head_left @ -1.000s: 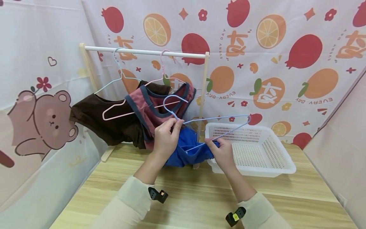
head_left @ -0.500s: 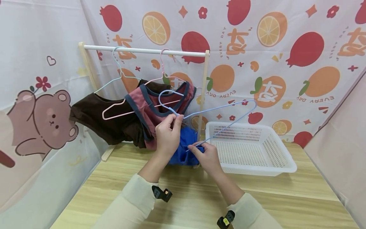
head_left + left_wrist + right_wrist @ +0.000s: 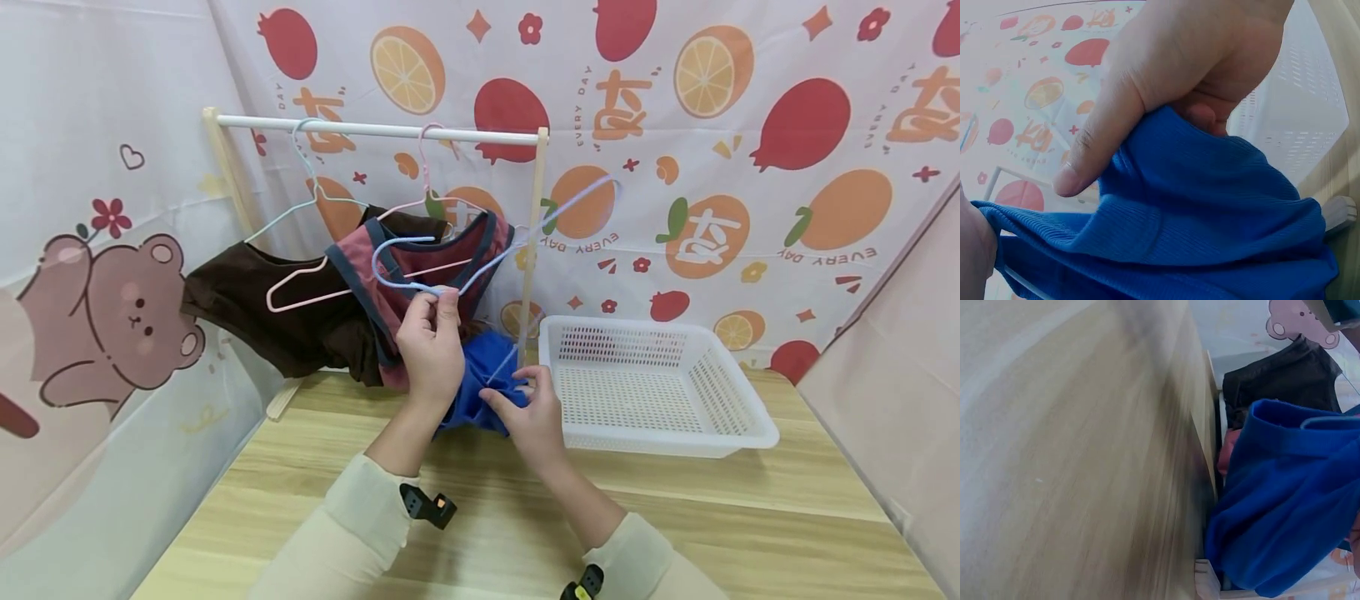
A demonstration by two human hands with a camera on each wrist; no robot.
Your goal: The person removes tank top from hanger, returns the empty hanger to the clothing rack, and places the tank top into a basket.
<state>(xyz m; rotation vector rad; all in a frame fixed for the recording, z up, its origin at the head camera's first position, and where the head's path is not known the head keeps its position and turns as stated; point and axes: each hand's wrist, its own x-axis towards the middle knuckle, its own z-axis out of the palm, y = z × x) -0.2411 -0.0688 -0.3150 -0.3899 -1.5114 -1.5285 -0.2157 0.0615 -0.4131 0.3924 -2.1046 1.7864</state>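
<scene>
Broadly, a fruit-patterned curtain (image 3: pixel 787 212) backs a wooden tabletop (image 3: pixel 765 508). On the tabletop stands a rack (image 3: pixel 480 135) with a white rail, and a white perforated basket (image 3: pixel 660 442) sits just to its right. A dark brown garment (image 3: pixel 277 312) hangs from the rail on a teal hanger (image 3: pixel 315 197), beside a red garment (image 3: pixel 392 310) with blue trim on a pink hanger (image 3: pixel 426 171). Held in front of the rack's right post is a blue garment (image 3: pixel 480 358), with part of a light blue hanger (image 3: pixel 411 240) inside it. The left hand (image 3: pixel 431 346) has its grip pinching that hanger just under the hook. The right hand (image 3: pixel 534 417) has its grip bent round the blue cloth; whether it also catches the hanger's bar, I cannot tell.
</scene>
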